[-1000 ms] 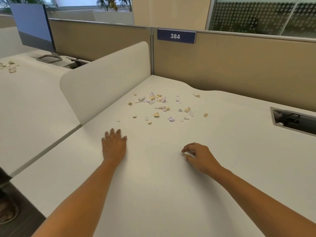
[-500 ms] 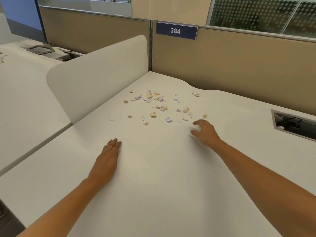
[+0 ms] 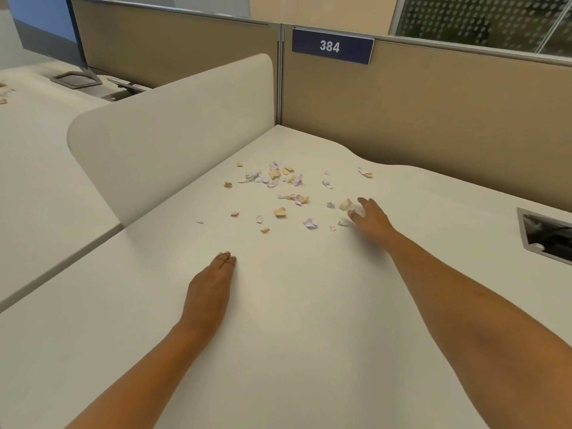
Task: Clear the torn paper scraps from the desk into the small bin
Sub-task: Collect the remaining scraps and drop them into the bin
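Note:
Several torn paper scraps (image 3: pixel 280 193), yellow and pale lilac, lie scattered on the white desk (image 3: pixel 309 305) near its far corner. My right hand (image 3: pixel 370 216) reaches into the right edge of the scatter, fingers spread and slightly bent, its fingertips beside a yellow scrap (image 3: pixel 344 204) and some small white ones. Whether it holds any scrap is unclear. My left hand (image 3: pixel 212 284) lies flat on the desk, palm down, fingers straight and together, short of the scraps. No bin is in view.
A curved white divider panel (image 3: pixel 173 125) borders the desk on the left. Tan partition walls (image 3: pixel 433 119) with a blue "384" sign (image 3: pixel 331 46) close the back. A cable cut-out (image 3: pixel 546 236) sits at the right. A monitor (image 3: pixel 46 35) stands on the neighbouring desk.
My right hand has moved forward across the desk to the right edge of the scraps and spread its fingers. My left hand stayed flat on the desk, its fingers now closed together.

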`<control>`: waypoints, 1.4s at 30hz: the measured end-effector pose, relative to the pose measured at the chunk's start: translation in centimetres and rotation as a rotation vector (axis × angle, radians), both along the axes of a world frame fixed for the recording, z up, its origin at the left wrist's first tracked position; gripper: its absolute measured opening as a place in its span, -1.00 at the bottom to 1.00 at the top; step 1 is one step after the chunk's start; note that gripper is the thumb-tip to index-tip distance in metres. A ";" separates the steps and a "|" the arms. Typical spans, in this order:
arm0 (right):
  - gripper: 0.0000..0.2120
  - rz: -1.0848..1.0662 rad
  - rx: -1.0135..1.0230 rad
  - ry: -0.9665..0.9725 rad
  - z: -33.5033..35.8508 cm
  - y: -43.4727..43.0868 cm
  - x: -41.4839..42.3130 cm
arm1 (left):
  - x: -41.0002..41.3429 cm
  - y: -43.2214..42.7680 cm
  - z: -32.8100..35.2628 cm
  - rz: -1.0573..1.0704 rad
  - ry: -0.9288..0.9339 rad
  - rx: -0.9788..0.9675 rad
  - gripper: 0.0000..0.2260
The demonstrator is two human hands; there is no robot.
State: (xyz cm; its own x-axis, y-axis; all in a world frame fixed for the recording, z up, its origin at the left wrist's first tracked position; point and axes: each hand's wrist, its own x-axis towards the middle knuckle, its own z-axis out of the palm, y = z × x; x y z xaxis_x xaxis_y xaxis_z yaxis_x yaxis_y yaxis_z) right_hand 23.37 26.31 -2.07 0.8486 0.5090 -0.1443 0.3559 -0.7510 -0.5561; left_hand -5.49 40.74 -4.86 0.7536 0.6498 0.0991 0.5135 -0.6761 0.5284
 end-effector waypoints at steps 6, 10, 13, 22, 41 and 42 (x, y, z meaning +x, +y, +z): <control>-0.52 0.205 -0.055 -0.027 0.1 2.4 -0.8 | 0.1 0.4 0.2 0.009 0.135 0.125 -0.56; -0.54 0.379 -0.147 -0.122 -0.2 2.1 -1.8 | 0.3 0.1 0.7 -0.029 0.241 0.241 -0.53; -0.57 0.422 -0.136 -0.136 -0.3 1.1 -2.7 | 0.4 0.1 1.0 -0.052 0.279 0.284 -0.54; -0.68 0.292 -0.076 -0.131 -0.3 -2.4 -7.9 | 0.6 -0.7 2.4 -0.094 0.316 0.347 -0.74; -0.82 0.041 -0.027 0.033 3.5 -12.3 -13.0 | 1.0 -9.7 3.2 -0.008 -0.016 0.051 -0.73; -0.82 0.023 -0.024 0.051 3.9 -13.5 -12.9 | 1.5 -10.8 3.5 -0.003 -0.044 0.006 -0.73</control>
State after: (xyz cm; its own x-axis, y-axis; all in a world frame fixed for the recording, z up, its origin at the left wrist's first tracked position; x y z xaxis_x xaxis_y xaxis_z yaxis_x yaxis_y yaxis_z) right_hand 10.46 12.83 1.81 0.8279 0.5243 -0.1991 0.3450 -0.7560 -0.5563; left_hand -3.95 29.91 -1.32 0.7507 0.6465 0.1363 0.4873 -0.6810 0.5466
